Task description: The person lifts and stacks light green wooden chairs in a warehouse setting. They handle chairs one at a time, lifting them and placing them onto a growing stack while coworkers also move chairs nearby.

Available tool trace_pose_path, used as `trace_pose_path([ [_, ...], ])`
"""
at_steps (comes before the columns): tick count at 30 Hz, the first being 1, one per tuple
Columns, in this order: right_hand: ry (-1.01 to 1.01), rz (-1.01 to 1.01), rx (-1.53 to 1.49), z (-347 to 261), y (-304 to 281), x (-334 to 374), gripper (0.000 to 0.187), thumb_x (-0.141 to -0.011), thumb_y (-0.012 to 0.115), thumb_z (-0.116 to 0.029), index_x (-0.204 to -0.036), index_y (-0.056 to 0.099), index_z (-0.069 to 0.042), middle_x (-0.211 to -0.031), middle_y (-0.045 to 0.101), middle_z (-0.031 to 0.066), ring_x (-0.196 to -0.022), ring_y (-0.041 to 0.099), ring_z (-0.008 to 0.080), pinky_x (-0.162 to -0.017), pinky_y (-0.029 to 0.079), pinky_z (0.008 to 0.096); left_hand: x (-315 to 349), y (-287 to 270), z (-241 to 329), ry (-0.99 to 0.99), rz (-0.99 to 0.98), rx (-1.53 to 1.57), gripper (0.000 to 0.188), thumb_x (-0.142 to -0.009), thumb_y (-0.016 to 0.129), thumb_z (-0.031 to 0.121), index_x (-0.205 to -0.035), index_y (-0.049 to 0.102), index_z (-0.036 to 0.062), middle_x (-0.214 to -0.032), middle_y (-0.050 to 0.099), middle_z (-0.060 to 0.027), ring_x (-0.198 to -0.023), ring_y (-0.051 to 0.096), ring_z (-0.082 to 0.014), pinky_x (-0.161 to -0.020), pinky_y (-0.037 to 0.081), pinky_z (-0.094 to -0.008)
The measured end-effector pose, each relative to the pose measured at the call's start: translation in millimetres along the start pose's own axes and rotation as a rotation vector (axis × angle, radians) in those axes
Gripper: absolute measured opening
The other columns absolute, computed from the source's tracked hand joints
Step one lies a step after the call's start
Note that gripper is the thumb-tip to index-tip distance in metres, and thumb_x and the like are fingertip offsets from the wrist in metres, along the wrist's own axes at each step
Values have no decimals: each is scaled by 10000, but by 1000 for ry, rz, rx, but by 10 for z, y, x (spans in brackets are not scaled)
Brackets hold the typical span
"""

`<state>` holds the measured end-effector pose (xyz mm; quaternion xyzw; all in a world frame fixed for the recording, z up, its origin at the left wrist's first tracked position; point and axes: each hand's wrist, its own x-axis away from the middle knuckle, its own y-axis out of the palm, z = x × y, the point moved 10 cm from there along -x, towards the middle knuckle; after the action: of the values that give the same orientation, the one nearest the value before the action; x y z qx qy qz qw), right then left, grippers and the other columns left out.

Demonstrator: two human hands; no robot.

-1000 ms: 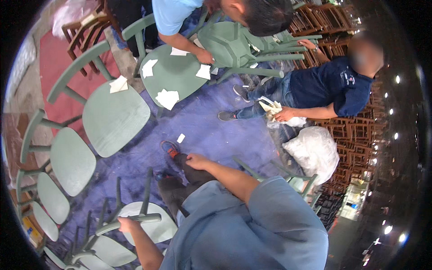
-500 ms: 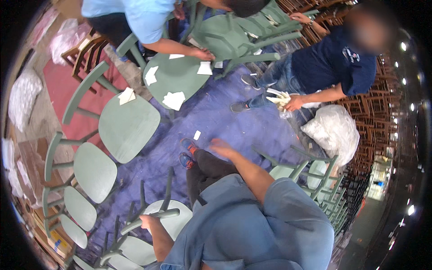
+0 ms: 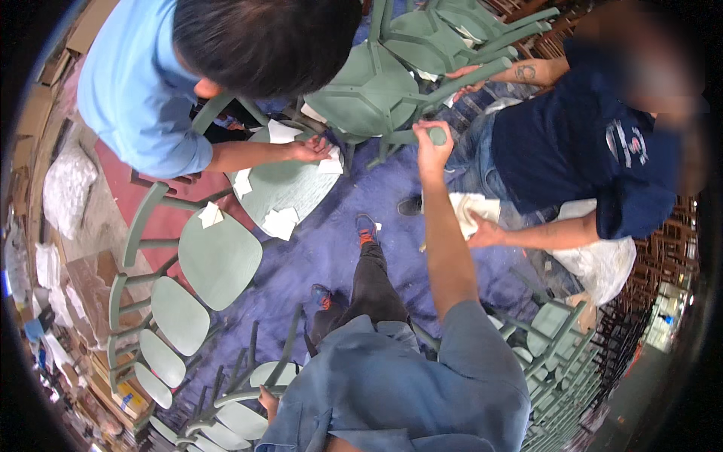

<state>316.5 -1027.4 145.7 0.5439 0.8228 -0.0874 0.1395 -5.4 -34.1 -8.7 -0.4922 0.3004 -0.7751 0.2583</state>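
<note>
Over the purple floor [image 3: 331, 248], head view: right hand [image 3: 432, 143] clamped on a green chair leg [image 3: 452, 84].
Arm reaches far forward; fingers close round the leg's end, apparently steadying the upturned green chair [image 3: 369, 90] that a co-worker's hand [image 3: 468, 83] also grips. Left hand [image 3: 267, 397] sits low beside stacked chair seats [image 3: 181, 324]; mostly hidden, so cannot tell whether it is closed. Paper squares [image 3: 280, 223] lie on a nearby seat.

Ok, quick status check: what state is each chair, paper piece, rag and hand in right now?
right hand: closed on upturned chair's leg end
left hand: resting on a stacked chair's back rail, grip unclear
upturned green chair: tipped, legs out
green chair: upright, paper pieces lying on seat
cloth rag: crumpled in a co-worker's hand
</note>
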Motion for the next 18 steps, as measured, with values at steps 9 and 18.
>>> trace_pose_path([
  [9, 99, 119, 42, -448, 656, -374, 224, -725, 775, 21, -808, 577, -43, -768, 595, 19, -735, 562, 152, -743, 482, 314, 840, 1101, 104, -2, 78, -209, 737, -839, 785, 557, -1314, 606, 23, -1104, 714, -224, -1036, 679, -358, -920, 509, -457],
  [18, 15, 181, 21, -789, 805, -415, 250, -714, 752, 80, -844, 589, -58, -861, 565, 15, -784, 541, 135, -744, 464, 308, 813, 1565, -87, 50, -42, -195, 608, -862, 787, 446, -1217, 647, -27, -1056, 733, -206, -1001, 690, -316, -899, 521, -447],
])
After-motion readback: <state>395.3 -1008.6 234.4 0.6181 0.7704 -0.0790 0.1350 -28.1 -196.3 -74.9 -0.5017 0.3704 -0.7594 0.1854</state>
